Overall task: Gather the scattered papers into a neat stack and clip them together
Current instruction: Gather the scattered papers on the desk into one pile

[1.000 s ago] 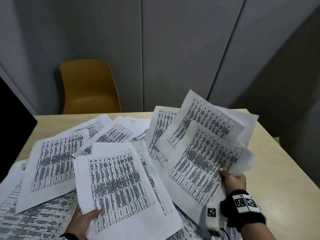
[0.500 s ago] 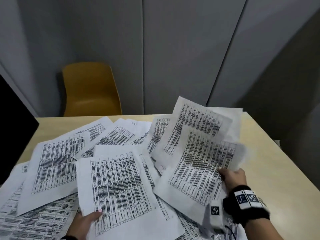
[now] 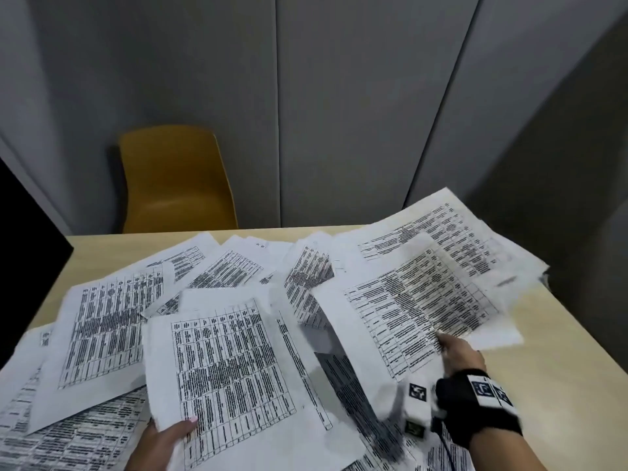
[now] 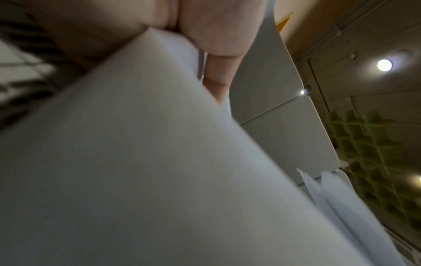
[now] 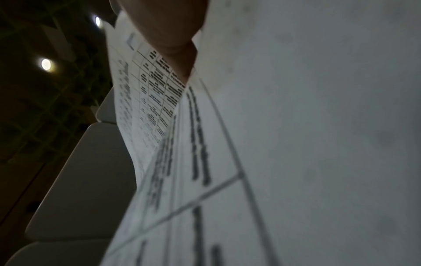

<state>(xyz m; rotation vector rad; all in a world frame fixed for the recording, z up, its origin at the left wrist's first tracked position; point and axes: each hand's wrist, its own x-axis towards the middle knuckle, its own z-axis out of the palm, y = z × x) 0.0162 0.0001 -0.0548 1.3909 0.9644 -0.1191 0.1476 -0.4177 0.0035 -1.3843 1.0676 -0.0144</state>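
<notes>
My left grip (image 3: 163, 440) pinches a sheet (image 3: 224, 368) low-centre; my right grip (image 3: 458, 355) clasps a raised bundle (image 3: 418, 300) to its right, long axes diverging above the paper-strewn counter (image 3: 560, 368).

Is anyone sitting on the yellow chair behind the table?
No. The yellow chair stands empty against the grey wall.

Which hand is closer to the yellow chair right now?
Left. The left hand grips a sheet at the near edge, on the yellow chair's side; the right hand holds papers far over on the other side.
</notes>
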